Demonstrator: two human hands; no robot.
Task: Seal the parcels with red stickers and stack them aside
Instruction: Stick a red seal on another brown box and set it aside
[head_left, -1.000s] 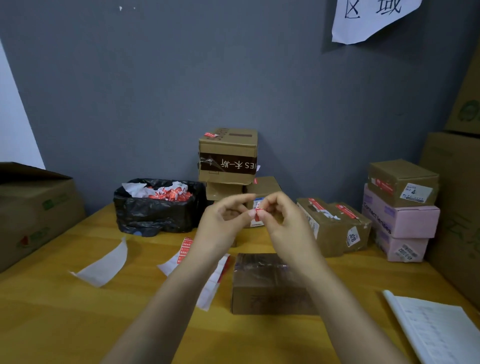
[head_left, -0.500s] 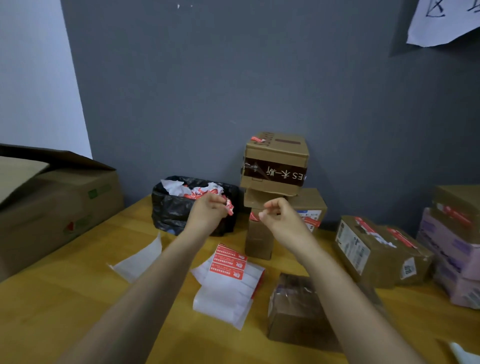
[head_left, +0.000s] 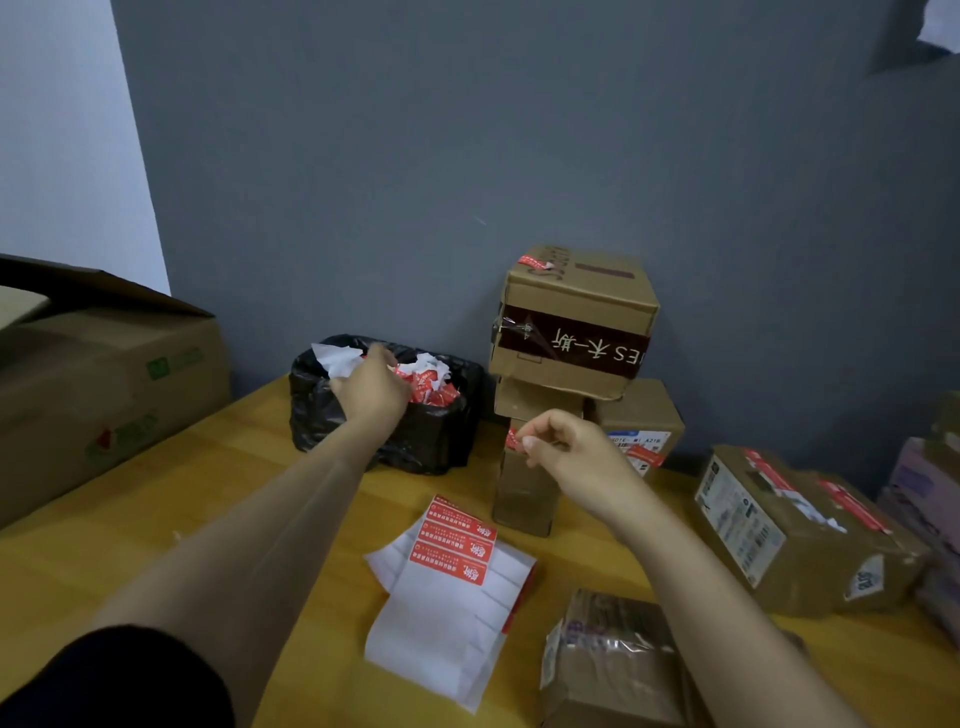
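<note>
My right hand (head_left: 566, 454) pinches a small red sticker (head_left: 513, 440) between thumb and fingertips, held up in front of the stack of sealed boxes (head_left: 571, 332). My left hand (head_left: 371, 389) reaches over the black bin bag (head_left: 363, 431), its fingertips down among the scraps and hidden by the back of the hand. A sheet of red stickers (head_left: 457, 545) on white backing lies on the wooden table (head_left: 156, 519). A brown parcel wrapped in clear tape (head_left: 613, 660) sits near the front edge, below my right forearm.
A large open carton (head_left: 104, 374) stands at the left. Sealed brown parcels (head_left: 795, 525) lie at the right, with pink boxes (head_left: 930, 488) beyond them at the frame edge. The bin bag holds red and white paper scraps (head_left: 426, 379).
My hands have parted. The left hand carried a red-and-white scrap leftwards to the bin bag, while the right hand stayed up with the sticker. The view has swung left.
</note>
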